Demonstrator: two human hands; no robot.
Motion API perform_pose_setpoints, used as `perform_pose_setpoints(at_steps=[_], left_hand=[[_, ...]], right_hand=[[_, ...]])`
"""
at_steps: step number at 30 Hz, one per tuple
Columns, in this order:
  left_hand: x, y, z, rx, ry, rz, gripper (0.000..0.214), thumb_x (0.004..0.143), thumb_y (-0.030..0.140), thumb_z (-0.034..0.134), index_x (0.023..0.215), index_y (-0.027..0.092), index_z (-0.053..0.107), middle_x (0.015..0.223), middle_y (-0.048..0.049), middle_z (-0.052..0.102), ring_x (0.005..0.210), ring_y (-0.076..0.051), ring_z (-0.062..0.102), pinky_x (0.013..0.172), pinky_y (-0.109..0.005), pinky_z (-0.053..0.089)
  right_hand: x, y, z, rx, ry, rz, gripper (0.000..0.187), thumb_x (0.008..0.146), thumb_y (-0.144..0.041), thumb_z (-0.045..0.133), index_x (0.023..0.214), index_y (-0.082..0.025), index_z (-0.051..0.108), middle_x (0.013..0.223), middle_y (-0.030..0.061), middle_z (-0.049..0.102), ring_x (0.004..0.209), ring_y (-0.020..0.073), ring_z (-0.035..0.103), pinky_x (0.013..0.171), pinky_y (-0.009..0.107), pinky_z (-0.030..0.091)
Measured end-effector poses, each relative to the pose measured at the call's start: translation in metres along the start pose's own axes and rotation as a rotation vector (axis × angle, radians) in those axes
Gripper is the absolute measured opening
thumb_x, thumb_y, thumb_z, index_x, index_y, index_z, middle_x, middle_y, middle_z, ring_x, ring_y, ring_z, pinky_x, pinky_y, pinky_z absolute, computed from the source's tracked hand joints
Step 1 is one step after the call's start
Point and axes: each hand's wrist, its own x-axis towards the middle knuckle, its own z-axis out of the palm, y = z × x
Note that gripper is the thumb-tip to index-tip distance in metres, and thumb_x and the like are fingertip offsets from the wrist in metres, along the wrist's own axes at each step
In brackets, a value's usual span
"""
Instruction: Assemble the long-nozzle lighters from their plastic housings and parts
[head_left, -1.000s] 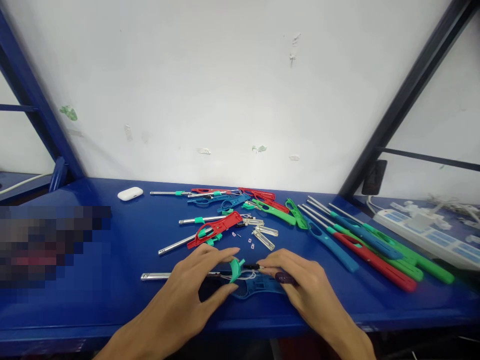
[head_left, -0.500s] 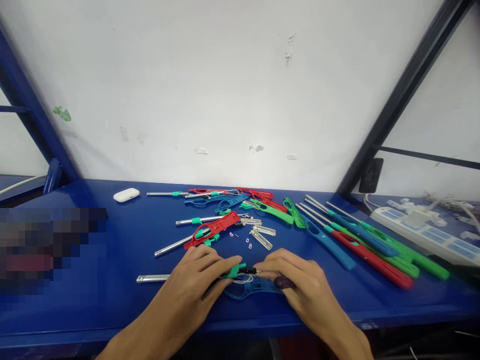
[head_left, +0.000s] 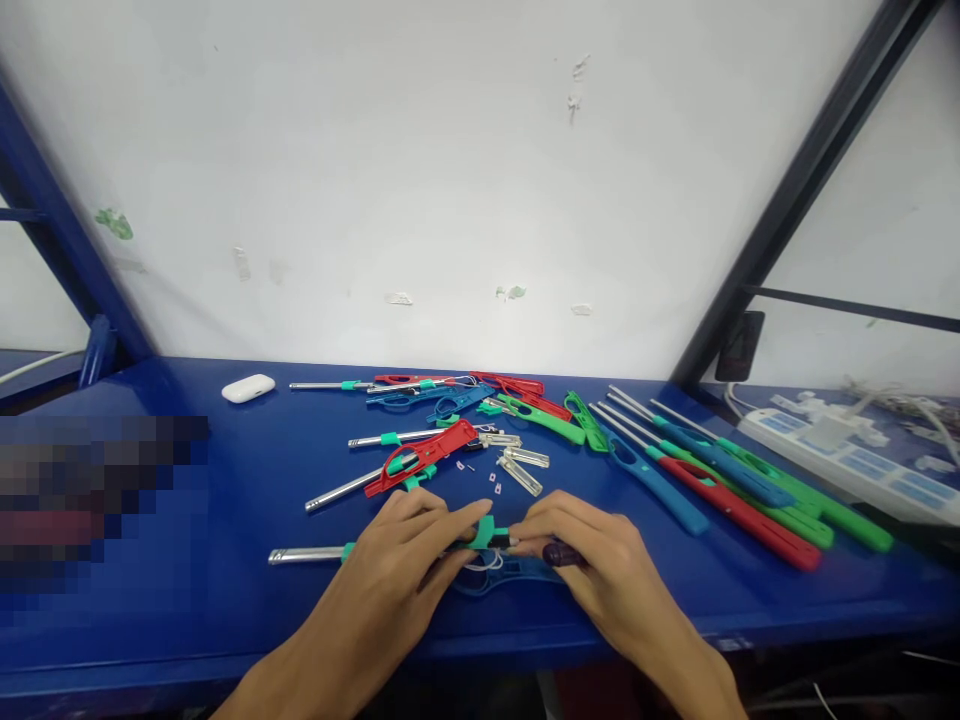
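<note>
In the head view, my left hand [head_left: 409, 550] is closed, with thumb and fingertips on the green trigger [head_left: 486, 533] of an opened gas lighter. The lighter's metal tube [head_left: 306, 555] sticks out to the left from under that hand. My right hand [head_left: 589, 550] is closed too; a tool's dark rounded handle [head_left: 561, 553] pokes out of it, the rest hidden. Its fingertips meet the small black part [head_left: 501, 541] beside the trigger. Underneath both hands lies a blue half-shell [head_left: 517, 570], with a thin white wire [head_left: 484, 565] looped over it.
Beyond my hands lie loose lighter parts: a red half-shell [head_left: 431, 452], clear fuel tanks [head_left: 520, 475] and tiny pink pieces [head_left: 493, 478]. Several whole lighters, one of them red [head_left: 739, 510], lie at right near a power strip [head_left: 847, 455]. A white earbud case [head_left: 249, 388] sits at back left.
The green trigger has shifted slightly right and now stands more upright, and less of the black part shows. Both hands keep their hold; the whole view has moved a little.
</note>
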Motion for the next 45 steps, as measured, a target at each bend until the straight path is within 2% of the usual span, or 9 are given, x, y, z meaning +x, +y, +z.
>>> perform_pose_setpoints(at_steps=[3, 10, 19, 26, 34, 40, 45], left_hand=[[0.0, 0.001, -0.001, -0.017, 0.027, -0.004, 0.027, 0.111, 0.026, 0.054, 0.135, 0.02, 0.066, 0.091, -0.0023, 0.075, 0.086, -0.017, 0.068, 0.077, -0.026, 0.06], [0.005, 0.004, -0.003, -0.023, 0.096, 0.018, 0.018, 0.109, 0.025, 0.059, 0.115, 0.02, 0.075, 0.085, -0.0007, 0.075, 0.08, -0.015, 0.069, 0.072, -0.024, 0.058], [0.003, 0.003, -0.004, -0.04, 0.092, -0.024, 0.017, 0.107, 0.023, 0.062, 0.116, 0.02, 0.075, 0.088, -0.0019, 0.075, 0.082, -0.016, 0.068, 0.075, -0.025, 0.058], [0.005, 0.004, -0.006, -0.122, 0.109, -0.086, 0.022, 0.101, 0.01, 0.064, 0.117, 0.021, 0.074, 0.098, -0.0005, 0.078, 0.089, -0.014, 0.071, 0.085, -0.023, 0.057], [0.01, 0.009, -0.012, -0.182, 0.064, -0.201, 0.013, 0.1, 0.015, 0.065, 0.099, 0.024, 0.074, 0.091, 0.0027, 0.077, 0.084, -0.013, 0.073, 0.079, -0.021, 0.057], [0.006, 0.009, -0.012, -0.182, 0.045, -0.393, 0.013, 0.101, 0.025, 0.061, 0.088, 0.024, 0.064, 0.109, -0.0008, 0.078, 0.099, -0.018, 0.075, 0.084, -0.028, 0.057], [0.005, 0.009, -0.011, -0.23, 0.018, -0.436, 0.016, 0.102, 0.027, 0.057, 0.087, 0.026, 0.063, 0.088, 0.0048, 0.077, 0.081, -0.014, 0.074, 0.072, -0.024, 0.055]], right_hand=[[-0.001, -0.001, 0.0, -0.008, -0.011, 0.013, 0.032, 0.097, 0.001, 0.051, 0.103, -0.023, 0.071, 0.097, 0.0035, 0.074, 0.085, 0.0167, 0.074, 0.076, 0.025, 0.057], [0.0, -0.005, 0.001, -0.02, 0.005, 0.031, 0.014, 0.103, -0.011, 0.062, 0.104, -0.023, 0.068, 0.094, 0.0012, 0.075, 0.081, 0.0161, 0.072, 0.073, 0.025, 0.051], [0.0, -0.005, 0.002, -0.03, 0.058, 0.04, 0.013, 0.104, -0.014, 0.062, 0.107, -0.025, 0.067, 0.095, -0.0015, 0.075, 0.081, 0.0141, 0.071, 0.073, 0.025, 0.048], [0.0, -0.005, 0.001, -0.049, 0.057, 0.05, 0.012, 0.105, -0.014, 0.061, 0.107, -0.025, 0.066, 0.095, -0.0016, 0.074, 0.08, 0.0142, 0.071, 0.073, 0.025, 0.047], [-0.002, -0.002, 0.002, -0.025, 0.011, 0.056, 0.02, 0.103, -0.008, 0.061, 0.11, -0.026, 0.067, 0.1, -0.0026, 0.075, 0.087, 0.014, 0.072, 0.076, 0.024, 0.048], [-0.002, 0.0, 0.003, -0.029, 0.007, 0.054, 0.024, 0.102, -0.006, 0.06, 0.111, -0.027, 0.067, 0.102, -0.0027, 0.076, 0.089, 0.0142, 0.073, 0.078, 0.024, 0.049], [-0.001, -0.001, 0.003, -0.033, 0.004, 0.057, 0.022, 0.103, -0.008, 0.059, 0.11, -0.027, 0.068, 0.101, -0.003, 0.076, 0.088, 0.0138, 0.073, 0.077, 0.024, 0.049]])
